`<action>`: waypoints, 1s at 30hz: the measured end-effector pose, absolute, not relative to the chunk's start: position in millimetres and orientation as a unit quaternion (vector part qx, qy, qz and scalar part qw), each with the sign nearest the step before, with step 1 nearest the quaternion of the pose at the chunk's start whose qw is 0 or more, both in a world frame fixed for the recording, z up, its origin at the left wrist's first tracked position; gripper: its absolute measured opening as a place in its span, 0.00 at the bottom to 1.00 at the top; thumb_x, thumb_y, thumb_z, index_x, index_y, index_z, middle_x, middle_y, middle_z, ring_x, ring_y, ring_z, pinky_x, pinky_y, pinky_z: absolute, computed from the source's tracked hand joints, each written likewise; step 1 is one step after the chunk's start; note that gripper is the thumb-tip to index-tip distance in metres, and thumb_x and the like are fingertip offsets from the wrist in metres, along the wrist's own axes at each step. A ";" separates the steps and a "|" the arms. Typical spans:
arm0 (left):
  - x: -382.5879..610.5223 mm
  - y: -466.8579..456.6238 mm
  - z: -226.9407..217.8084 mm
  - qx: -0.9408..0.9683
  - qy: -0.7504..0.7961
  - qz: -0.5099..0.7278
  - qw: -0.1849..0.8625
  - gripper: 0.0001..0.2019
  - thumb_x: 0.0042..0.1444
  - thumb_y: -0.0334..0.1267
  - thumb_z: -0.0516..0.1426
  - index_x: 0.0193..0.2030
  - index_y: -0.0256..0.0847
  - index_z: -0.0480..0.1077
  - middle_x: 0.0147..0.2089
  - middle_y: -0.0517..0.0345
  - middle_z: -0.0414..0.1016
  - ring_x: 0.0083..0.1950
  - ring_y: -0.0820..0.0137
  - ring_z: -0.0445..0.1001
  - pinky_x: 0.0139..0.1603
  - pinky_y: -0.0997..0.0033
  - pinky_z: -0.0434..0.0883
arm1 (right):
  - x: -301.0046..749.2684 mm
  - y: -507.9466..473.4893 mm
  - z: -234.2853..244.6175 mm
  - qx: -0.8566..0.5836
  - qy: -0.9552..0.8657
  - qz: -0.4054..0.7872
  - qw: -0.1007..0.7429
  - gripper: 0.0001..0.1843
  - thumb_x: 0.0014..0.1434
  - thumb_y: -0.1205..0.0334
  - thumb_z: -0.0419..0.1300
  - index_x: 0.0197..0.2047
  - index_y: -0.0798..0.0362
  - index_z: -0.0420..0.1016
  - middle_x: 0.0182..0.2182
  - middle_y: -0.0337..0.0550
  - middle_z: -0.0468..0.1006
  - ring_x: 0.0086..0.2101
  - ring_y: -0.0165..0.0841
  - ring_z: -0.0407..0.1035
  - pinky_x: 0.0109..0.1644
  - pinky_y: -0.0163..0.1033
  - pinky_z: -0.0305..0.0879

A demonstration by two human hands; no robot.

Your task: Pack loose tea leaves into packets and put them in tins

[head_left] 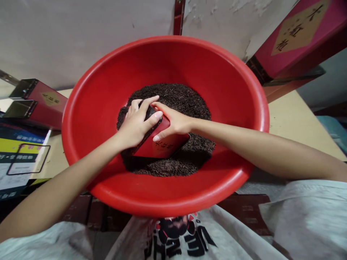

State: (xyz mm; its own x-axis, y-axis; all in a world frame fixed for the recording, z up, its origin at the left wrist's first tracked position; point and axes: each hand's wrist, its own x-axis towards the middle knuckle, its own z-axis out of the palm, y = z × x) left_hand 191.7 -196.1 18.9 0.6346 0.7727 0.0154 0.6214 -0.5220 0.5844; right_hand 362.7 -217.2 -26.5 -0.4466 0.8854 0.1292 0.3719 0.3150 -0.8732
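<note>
A big red plastic basin (pixel 233 94) sits in front of me with a heap of dark loose tea leaves (pixel 184 97) in its bottom. A small red tin (pixel 159 146) with gold characters lies tilted in the leaves. My left hand (pixel 137 121) covers the tin's upper end, fingers curved over it. My right hand (pixel 173 121) grips the tin from the right side, thumb on its red face. Both hands touch each other on the tin.
Two open red tins (pixel 35 103) lie on the beige table at the left, beside printed cartons (pixel 18 159). A large red box (pixel 298 39) with gold characters leans at the upper right. A white wall stands behind the basin.
</note>
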 end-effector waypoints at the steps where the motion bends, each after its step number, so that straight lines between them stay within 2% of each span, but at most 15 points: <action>1: 190.5 -196.9 20.4 0.864 0.404 0.130 0.271 0.35 0.56 0.63 0.42 0.65 0.46 0.52 0.59 0.48 0.54 0.65 0.54 0.50 0.64 0.42 0.47 | 361.6 -217.8 -26.8 -0.421 -0.750 0.402 0.315 0.63 0.30 0.39 0.69 0.64 0.57 0.47 0.64 0.57 0.49 0.63 0.49 0.44 0.67 0.57 0.40; 5: 183.5 -191.4 28.5 0.877 0.371 0.084 0.293 0.40 0.54 0.65 0.42 0.68 0.45 0.44 0.60 0.46 0.54 0.66 0.53 0.49 0.65 0.41 0.46 | 355.6 -220.8 -25.8 -0.431 -0.745 0.387 0.331 0.61 0.30 0.40 0.69 0.62 0.59 0.49 0.63 0.59 0.51 0.62 0.48 0.47 0.66 0.56 0.42; 8: 176.5 -187.6 34.0 0.876 0.357 0.114 0.303 0.39 0.55 0.65 0.40 0.68 0.44 0.42 0.64 0.46 0.52 0.68 0.54 0.48 0.66 0.44 0.47 | 355.8 -221.4 -19.8 -0.430 -0.722 0.394 0.373 0.59 0.29 0.42 0.70 0.60 0.57 0.52 0.61 0.56 0.55 0.60 0.45 0.51 0.65 0.55 0.46; 13: 159.2 -201.1 40.8 0.814 0.437 0.319 0.211 0.37 0.55 0.58 0.47 0.65 0.33 0.50 0.60 0.41 0.59 0.62 0.58 0.58 0.65 0.51 0.53 | 378.3 -228.6 10.9 -0.445 -0.655 0.373 0.484 0.56 0.30 0.47 0.70 0.59 0.56 0.53 0.60 0.52 0.59 0.58 0.41 0.56 0.64 0.47 0.54; 16: 147.9 -217.2 45.8 0.774 0.446 0.393 0.218 0.30 0.58 0.52 0.46 0.62 0.35 0.56 0.59 0.45 0.62 0.59 0.61 0.63 0.63 0.55 0.59 | 400.8 -245.3 30.8 -0.480 -0.605 0.302 0.559 0.51 0.29 0.50 0.70 0.56 0.54 0.55 0.57 0.48 0.64 0.57 0.39 0.59 0.62 0.43 0.57; 18: 142.8 -232.7 47.7 0.797 0.441 0.304 0.280 0.25 0.57 0.53 0.46 0.55 0.40 0.64 0.51 0.52 0.71 0.53 0.63 0.70 0.58 0.58 0.66 | 415.9 -262.4 40.9 -0.505 -0.552 0.264 0.609 0.41 0.34 0.50 0.67 0.51 0.52 0.59 0.53 0.45 0.68 0.54 0.38 0.63 0.59 0.43 0.61; 20: 139.9 -252.8 45.8 0.833 0.421 0.138 0.331 0.22 0.56 0.56 0.46 0.47 0.45 0.69 0.44 0.57 0.76 0.48 0.64 0.74 0.52 0.60 0.72 | 429.8 -283.5 50.6 -0.494 -0.493 0.228 0.679 0.27 0.41 0.51 0.63 0.43 0.51 0.62 0.46 0.40 0.73 0.48 0.35 0.69 0.55 0.44 0.66; 23: 138.3 -285.6 33.6 0.892 0.327 -0.020 0.311 0.20 0.58 0.53 0.46 0.48 0.48 0.70 0.49 0.59 0.76 0.50 0.64 0.74 0.51 0.61 0.73 | 449.6 -320.9 68.0 -0.428 -0.417 0.135 0.790 0.14 0.45 0.57 0.62 0.33 0.50 0.63 0.35 0.35 0.76 0.38 0.31 0.73 0.50 0.44 0.70; 26: 138.1 -308.9 14.9 0.943 0.226 -0.067 0.236 0.20 0.58 0.48 0.48 0.55 0.48 0.68 0.54 0.57 0.73 0.54 0.64 0.72 0.55 0.61 0.71 | 473.5 -362.2 78.7 -0.438 -0.354 0.005 0.826 0.13 0.43 0.61 0.63 0.31 0.49 0.62 0.34 0.36 0.76 0.39 0.32 0.73 0.54 0.45 0.68; 28: 139.1 -315.7 4.5 0.954 0.185 -0.099 0.216 0.22 0.58 0.49 0.50 0.57 0.46 0.66 0.56 0.55 0.72 0.54 0.63 0.72 0.54 0.61 0.71 | 493.2 -388.4 70.9 -0.499 -0.324 -0.116 0.795 0.17 0.43 0.62 0.61 0.39 0.50 0.63 0.41 0.40 0.74 0.45 0.32 0.71 0.58 0.44 0.64; 30: 141.4 -317.1 -1.3 0.955 0.161 -0.130 0.214 0.26 0.54 0.51 0.54 0.58 0.44 0.66 0.57 0.52 0.71 0.55 0.60 0.71 0.55 0.61 0.71 | 514.4 -409.1 46.4 -0.604 -0.293 -0.219 0.709 0.25 0.47 0.60 0.59 0.49 0.48 0.59 0.52 0.43 0.67 0.54 0.31 0.64 0.63 0.42 0.56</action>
State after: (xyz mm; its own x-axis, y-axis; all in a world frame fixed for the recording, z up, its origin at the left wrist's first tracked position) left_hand 141.4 -317.1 -1.3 0.9140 0.2520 -0.3180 0.3635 -0.8567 0.3659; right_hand 514.4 -409.1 46.4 0.7332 0.0433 0.6787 0.6631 0.1759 -0.7276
